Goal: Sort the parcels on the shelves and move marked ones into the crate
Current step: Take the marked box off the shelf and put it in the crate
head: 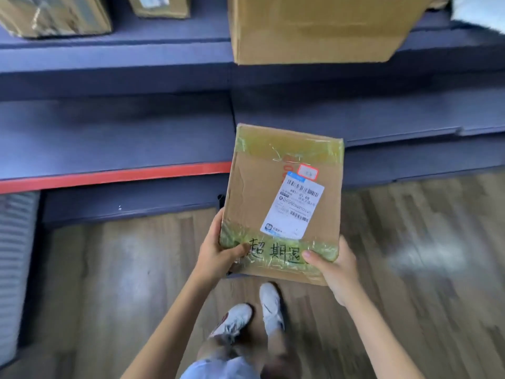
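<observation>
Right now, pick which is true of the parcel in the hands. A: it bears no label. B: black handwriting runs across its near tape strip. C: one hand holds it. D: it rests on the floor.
B: black handwritten characters cross the near tape strip of the parcel, between the thumbs of the left hand and right hand.

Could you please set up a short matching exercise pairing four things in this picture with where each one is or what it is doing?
Things:
1. held parcel
2. large carton
3. white shipping label
4. left hand

Places or states:
a. stuck on the held parcel's top face
b. resting on the upper shelf, overhanging its edge
c. gripped by both hands above the floor
d. holding the parcel's near-left corner

Pairs: 1-c, 2-b, 3-a, 4-d
</observation>
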A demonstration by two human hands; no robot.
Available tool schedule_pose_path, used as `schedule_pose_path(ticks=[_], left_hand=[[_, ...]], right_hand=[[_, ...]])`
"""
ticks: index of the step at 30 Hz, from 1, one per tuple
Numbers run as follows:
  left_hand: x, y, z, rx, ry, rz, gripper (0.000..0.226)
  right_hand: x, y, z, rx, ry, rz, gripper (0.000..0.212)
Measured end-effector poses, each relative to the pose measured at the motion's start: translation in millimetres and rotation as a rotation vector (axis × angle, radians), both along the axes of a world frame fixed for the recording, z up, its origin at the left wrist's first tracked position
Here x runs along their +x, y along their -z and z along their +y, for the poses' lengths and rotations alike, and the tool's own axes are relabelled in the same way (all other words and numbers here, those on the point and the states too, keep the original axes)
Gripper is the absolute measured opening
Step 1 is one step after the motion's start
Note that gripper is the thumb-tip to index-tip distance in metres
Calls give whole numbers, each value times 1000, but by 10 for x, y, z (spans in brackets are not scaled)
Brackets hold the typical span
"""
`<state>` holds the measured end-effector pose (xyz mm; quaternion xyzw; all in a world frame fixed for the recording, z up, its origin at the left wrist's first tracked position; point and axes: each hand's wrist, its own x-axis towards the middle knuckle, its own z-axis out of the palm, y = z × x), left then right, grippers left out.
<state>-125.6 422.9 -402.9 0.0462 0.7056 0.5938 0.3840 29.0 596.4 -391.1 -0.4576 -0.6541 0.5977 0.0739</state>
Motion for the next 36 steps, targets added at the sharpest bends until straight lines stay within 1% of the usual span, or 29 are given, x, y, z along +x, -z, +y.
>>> schedule_pose_path(ticks=[4,7,10,13,15,19,24,26,29,33,36], left_hand=[[69,523,127,-118,-43,-31,82],[136,1042,214,-188,-26,-87,82],[169,1534,312,-252,-40,-122,81],[158,2026,359,-319,-18,-79,84],[152,2347,352,-354,-17,-52,83],[124,2884,334,-426,-63,-15,83],[208,3432,290,-511,-70,-43,92],[210,3486,324,-514,-83,-11,89],[226,3732,399,-508,-103,-10,85],[215,4051,483,-528,-72,-25,90],[157,4269,516,-538,-51,-38,88]], right_hand=[[-30,558,321,-111,-96,-82,54],[-55,1029,504,-132,-156,-133,61],[-78,1503,625,-158,-174,-172,54],[-84,1993,680,-196,-216,-212,43],[-108,2293,699,-211,-214,-225,43],[-195,2849,688,-237,-233,-225,52],[-210,3426,614,-269,-226,-236,59],[-249,3495,647,-266,-197,-239,58],[-302,3757,674,-228,-180,-277,58],[-300,4092,703,-210,-180,-307,57],[-343,4294,738,-203,-186,-322,56]])
